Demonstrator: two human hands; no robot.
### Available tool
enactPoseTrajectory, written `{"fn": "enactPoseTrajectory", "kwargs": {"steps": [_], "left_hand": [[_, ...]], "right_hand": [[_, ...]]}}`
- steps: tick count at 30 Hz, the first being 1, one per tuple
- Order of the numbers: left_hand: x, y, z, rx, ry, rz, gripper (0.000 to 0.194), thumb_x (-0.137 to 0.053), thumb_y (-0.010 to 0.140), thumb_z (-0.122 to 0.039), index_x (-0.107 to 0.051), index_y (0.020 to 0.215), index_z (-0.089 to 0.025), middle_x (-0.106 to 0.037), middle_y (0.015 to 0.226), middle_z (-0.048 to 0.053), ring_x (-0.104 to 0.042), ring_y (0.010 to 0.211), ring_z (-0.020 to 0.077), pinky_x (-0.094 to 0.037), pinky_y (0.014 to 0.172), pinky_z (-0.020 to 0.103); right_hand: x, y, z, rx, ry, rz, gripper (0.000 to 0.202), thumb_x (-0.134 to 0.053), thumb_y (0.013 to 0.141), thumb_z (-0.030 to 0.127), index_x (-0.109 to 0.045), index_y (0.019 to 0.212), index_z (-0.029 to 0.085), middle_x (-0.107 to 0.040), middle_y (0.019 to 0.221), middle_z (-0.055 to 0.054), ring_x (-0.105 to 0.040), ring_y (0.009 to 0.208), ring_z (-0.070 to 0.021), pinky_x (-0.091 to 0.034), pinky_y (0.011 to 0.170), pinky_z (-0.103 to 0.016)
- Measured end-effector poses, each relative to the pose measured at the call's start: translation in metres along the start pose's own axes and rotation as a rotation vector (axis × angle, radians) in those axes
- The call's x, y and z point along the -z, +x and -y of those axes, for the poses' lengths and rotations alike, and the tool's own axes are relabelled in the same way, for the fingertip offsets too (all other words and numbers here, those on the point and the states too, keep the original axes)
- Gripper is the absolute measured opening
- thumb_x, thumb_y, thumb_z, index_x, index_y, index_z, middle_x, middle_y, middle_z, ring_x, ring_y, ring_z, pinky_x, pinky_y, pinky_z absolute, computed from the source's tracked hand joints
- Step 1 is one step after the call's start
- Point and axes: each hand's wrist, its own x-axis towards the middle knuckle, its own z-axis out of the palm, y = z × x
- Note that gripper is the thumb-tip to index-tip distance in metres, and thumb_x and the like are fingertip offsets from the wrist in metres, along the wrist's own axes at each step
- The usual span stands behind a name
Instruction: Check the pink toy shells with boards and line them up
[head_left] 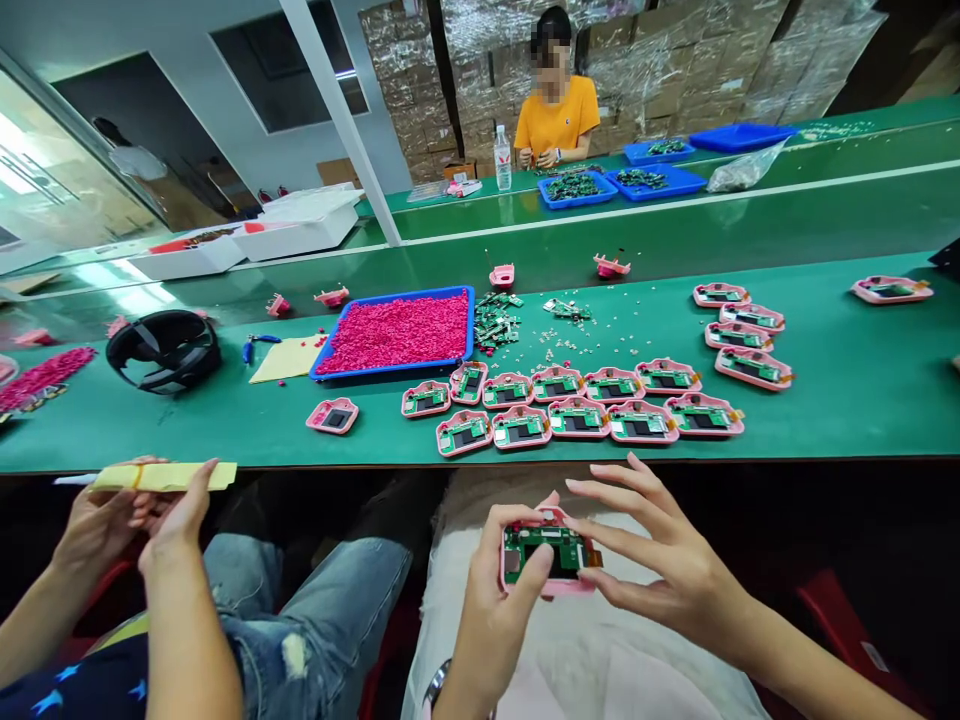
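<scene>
Above my lap, my left hand (502, 600) grips a pink casing with a green circuit board (544, 552) in it, thumb across the board's front. My right hand (660, 550) is at the casing's right side, fingers spread, its thumb and a fingertip near the orange-brown ribbon at that edge. On the bench, two rows of similar pink casings with boards (521, 427) lie near the front edge. A blue tray (471, 335) full of small pink-red parts stands behind them, with a pile of loose green boards (495, 322) to its right.
Beside me at the left, another person's hands (169, 520) hold yellow paper (180, 476). Black headgear (163, 350) and blue pliers (249, 350) rest on the green bench (840, 430). Across the divider sits a person in orange (556, 122), near blue trays (577, 197) and a bottle (502, 160).
</scene>
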Motion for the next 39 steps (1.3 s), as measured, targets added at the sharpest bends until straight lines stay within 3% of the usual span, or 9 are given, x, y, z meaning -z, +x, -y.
{"fn": "enactPoseTrajectory", "kwargs": {"steps": [3, 9, 14, 22, 25, 29, 32, 35, 39], "left_hand": [[-0.011, 0.000, 0.002, -0.042, -0.003, -0.146, 0.018, -0.061, 0.086, -0.035, -0.062, 0.101, -0.025, -0.072, 0.115, 0.004, -0.065, 0.109, 0.0177, -0.048, 0.097, 0.028], [-0.024, -0.002, 0.005, -0.057, -0.057, -0.367, 0.024, -0.063, 0.084, -0.036, -0.062, 0.106, -0.026, -0.071, 0.114, 0.002, -0.065, 0.108, 0.0162, -0.049, 0.093, 0.026], [-0.021, -0.002, 0.009, -0.068, -0.082, -0.378, 0.025, -0.064, 0.084, -0.036, -0.062, 0.106, -0.025, -0.070, 0.118, 0.004, -0.065, 0.111, 0.0182, -0.049, 0.095, 0.028], [-0.027, -0.002, 0.016, -0.048, -0.101, -0.360, 0.028, -0.062, 0.085, -0.035, -0.060, 0.110, -0.025, -0.071, 0.115, 0.005, -0.066, 0.109, 0.0196, -0.050, 0.094, 0.031], [0.004, 0.017, 0.021, -0.149, -0.025, -0.496, 0.038, -0.064, 0.082, -0.038, -0.056, 0.117, -0.025, -0.068, 0.113, 0.006, -0.064, 0.108, 0.0199, -0.050, 0.093, 0.031], [0.090, 0.063, 0.016, -0.238, 0.346, -0.976, 0.035, -0.060, 0.079, -0.046, -0.049, 0.102, -0.023, -0.059, 0.099, 0.002, -0.062, 0.087, 0.0159, -0.052, 0.075, 0.028], [0.141, 0.090, 0.003, -0.114, 0.486, -0.981, 0.029, -0.060, 0.080, -0.040, -0.048, 0.100, -0.022, -0.060, 0.083, -0.001, -0.060, 0.063, 0.0139, -0.052, 0.064, 0.029], [0.153, 0.101, -0.009, -0.008, 0.627, -0.922, 0.024, -0.062, 0.079, -0.036, -0.050, 0.095, -0.022, -0.062, 0.072, -0.001, -0.062, 0.059, 0.0171, -0.052, 0.064, 0.032], [0.138, 0.100, -0.015, 0.137, 0.868, -0.846, 0.025, -0.061, 0.081, -0.040, -0.054, 0.097, -0.022, -0.067, 0.070, 0.006, -0.069, 0.079, 0.0312, -0.051, 0.077, 0.045]], "right_hand": [[-0.004, -0.001, 0.005, -0.112, 0.034, 0.005, 0.039, -0.066, 0.087, 0.023, -0.066, 0.125, 0.030, -0.062, 0.135, -0.007, -0.054, 0.127, -0.0258, -0.037, 0.112, -0.055], [-0.016, -0.005, 0.018, -0.531, 0.387, 0.044, 0.042, -0.065, 0.089, 0.030, -0.061, 0.130, 0.035, -0.063, 0.133, -0.003, -0.061, 0.121, -0.0243, -0.045, 0.109, -0.048], [-0.027, -0.004, 0.032, -0.944, 0.808, -0.010, 0.036, -0.066, 0.088, 0.038, -0.067, 0.123, 0.027, -0.070, 0.120, -0.007, -0.071, 0.093, -0.0215, -0.062, 0.080, -0.035], [-0.037, -0.001, 0.037, -1.055, 1.017, -0.072, 0.036, -0.069, 0.083, 0.042, -0.067, 0.114, 0.022, -0.068, 0.116, -0.010, -0.066, 0.078, -0.0167, -0.057, 0.055, -0.025], [-0.037, -0.003, 0.032, -1.035, 0.988, -0.006, 0.050, -0.069, 0.083, 0.043, -0.058, 0.130, 0.029, -0.063, 0.128, -0.009, -0.068, 0.080, -0.0162, -0.060, 0.072, -0.032], [-0.033, -0.014, 0.020, -0.973, 0.829, -0.002, 0.050, -0.063, 0.088, 0.045, -0.054, 0.135, 0.035, -0.050, 0.145, -0.007, -0.066, 0.104, -0.0206, -0.056, 0.093, -0.038], [-0.035, -0.027, 0.013, -0.911, 0.727, 0.052, 0.036, -0.058, 0.090, 0.047, -0.065, 0.122, 0.032, -0.051, 0.144, -0.007, -0.066, 0.104, -0.0215, -0.056, 0.093, -0.037], [-0.041, -0.040, 0.012, -0.886, 0.661, 0.110, 0.033, -0.056, 0.091, 0.049, -0.070, 0.114, 0.030, -0.055, 0.140, -0.009, -0.066, 0.105, -0.0226, -0.056, 0.092, -0.036], [-0.049, -0.052, 0.015, -0.881, 0.600, 0.107, 0.033, -0.056, 0.091, 0.049, -0.071, 0.112, 0.029, -0.057, 0.139, -0.010, -0.067, 0.106, -0.0235, -0.058, 0.090, -0.035]]}}
